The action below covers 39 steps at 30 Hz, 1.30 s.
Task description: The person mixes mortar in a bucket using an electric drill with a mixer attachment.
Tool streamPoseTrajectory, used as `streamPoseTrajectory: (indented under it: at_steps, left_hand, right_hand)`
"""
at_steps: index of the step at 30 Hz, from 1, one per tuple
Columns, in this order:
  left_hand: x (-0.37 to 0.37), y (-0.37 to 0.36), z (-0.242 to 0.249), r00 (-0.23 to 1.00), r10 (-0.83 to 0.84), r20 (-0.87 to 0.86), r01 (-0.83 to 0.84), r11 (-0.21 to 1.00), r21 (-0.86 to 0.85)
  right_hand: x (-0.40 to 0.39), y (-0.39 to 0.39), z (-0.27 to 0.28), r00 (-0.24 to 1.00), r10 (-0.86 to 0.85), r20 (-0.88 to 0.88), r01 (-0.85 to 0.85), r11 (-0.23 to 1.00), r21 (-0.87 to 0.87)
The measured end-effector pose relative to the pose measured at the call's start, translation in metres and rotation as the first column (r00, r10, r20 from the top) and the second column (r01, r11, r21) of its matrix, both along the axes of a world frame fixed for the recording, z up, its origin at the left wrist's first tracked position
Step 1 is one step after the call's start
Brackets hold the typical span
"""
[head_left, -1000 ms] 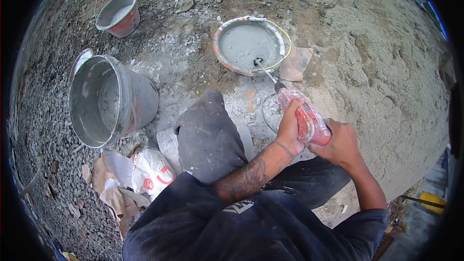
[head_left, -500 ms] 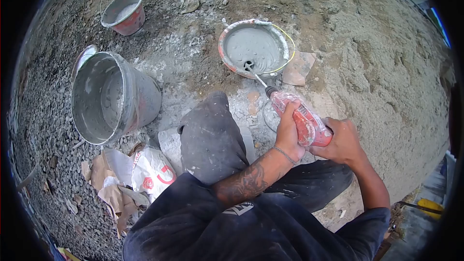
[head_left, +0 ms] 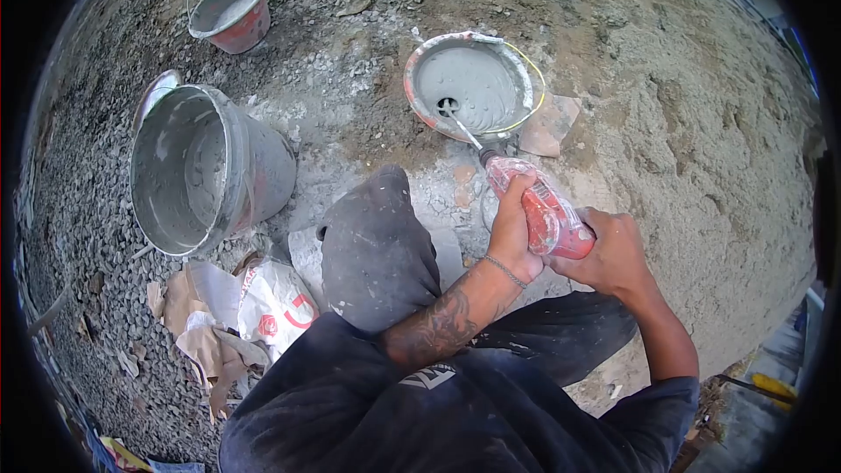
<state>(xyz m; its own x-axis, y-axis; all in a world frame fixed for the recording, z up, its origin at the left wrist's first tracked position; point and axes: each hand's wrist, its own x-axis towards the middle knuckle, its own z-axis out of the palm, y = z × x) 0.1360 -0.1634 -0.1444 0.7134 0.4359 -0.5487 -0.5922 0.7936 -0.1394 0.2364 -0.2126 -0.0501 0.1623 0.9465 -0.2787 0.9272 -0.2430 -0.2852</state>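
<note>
Both my hands grip a red power drill (head_left: 554, 219) smeared with grey mortar. My left hand (head_left: 515, 226) wraps round its body near the chuck. At the rear end, my right hand (head_left: 609, 254) is closed round the drill, its fingers partly hidden. A mixing paddle (head_left: 464, 129) runs from the chuck over the near rim of a bucket (head_left: 408, 92) with a yellow handle. Its head dips into wet grey mortar (head_left: 469, 79) at the left part of the bucket, where a dark hollow shows around it.
A large grey bucket (head_left: 272, 166), coated inside, lies tilted at the left. Farther back stands a small red bucket (head_left: 241, 35) with grey material inside. Torn paper sacks (head_left: 206, 307) and a white printed bag (head_left: 272, 307) lie on gravel. A sand heap (head_left: 692, 140) rises at right.
The drill has shifted slightly left and its paddle head has moved left within the mortar bucket. Both hands keep their hold. The whole view has shifted a little.
</note>
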Motion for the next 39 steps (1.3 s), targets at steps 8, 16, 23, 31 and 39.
streamPoseTrajectory:
  at_steps: [8, 16, 23, 31, 39]
  left_hand:
    - [-0.002, 0.019, -0.005, 0.999, 0.047, 0.021, -0.049, 0.997, 0.066]
    - [0.005, 0.04, -0.009, 0.994, 0.017, 0.104, -0.029, 0.994, 0.108]
    - [0.027, 0.036, 0.001, 0.984, 0.081, 0.157, -0.094, 0.993, 0.073]
    - [0.047, 0.036, -0.009, 0.963, -0.018, 0.27, 0.001, 0.998, 0.066]
    - [0.051, 0.019, -0.002, 0.971, -0.01, 0.237, 0.0, 0.999, 0.044]
  right_hand:
    - [0.0, 0.021, -0.002, 0.995, 0.072, 0.074, -0.073, 0.997, 0.011]
    - [0.002, 0.036, 0.004, 0.972, 0.106, 0.208, -0.108, 0.994, -0.001]
    - [0.018, 0.044, 0.02, 0.964, 0.142, 0.224, -0.139, 0.99, -0.031]
    - [0.033, 0.035, 0.019, 0.961, 0.137, 0.242, -0.141, 0.99, 0.001]
    - [0.037, 0.014, 0.014, 0.951, 0.088, 0.297, -0.1, 0.995, 0.028]
